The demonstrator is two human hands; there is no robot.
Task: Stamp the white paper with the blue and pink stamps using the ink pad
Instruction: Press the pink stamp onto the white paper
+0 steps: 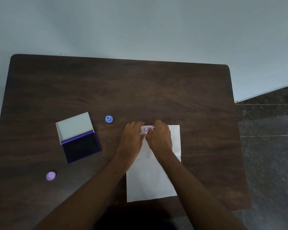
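Observation:
The white paper (150,178) lies on the dark wooden table (116,90), right of centre. A purple smiley print (146,129) shows near its far left corner. My left hand (131,138) rests flat on that corner, pressing the sheet down. My right hand (160,136) is closed around the pink stamp (153,128), of which only a sliver shows, right beside the print on the paper. The blue stamp (109,119) stands upright on the table to the left. The ink pad (78,137) lies open further left, its dark pad toward me and its lid tilted back.
A pink round cap (50,176) lies near the table's front left. The table's right edge (236,130) borders a dark stone floor. A pale wall rises behind the table's far edge.

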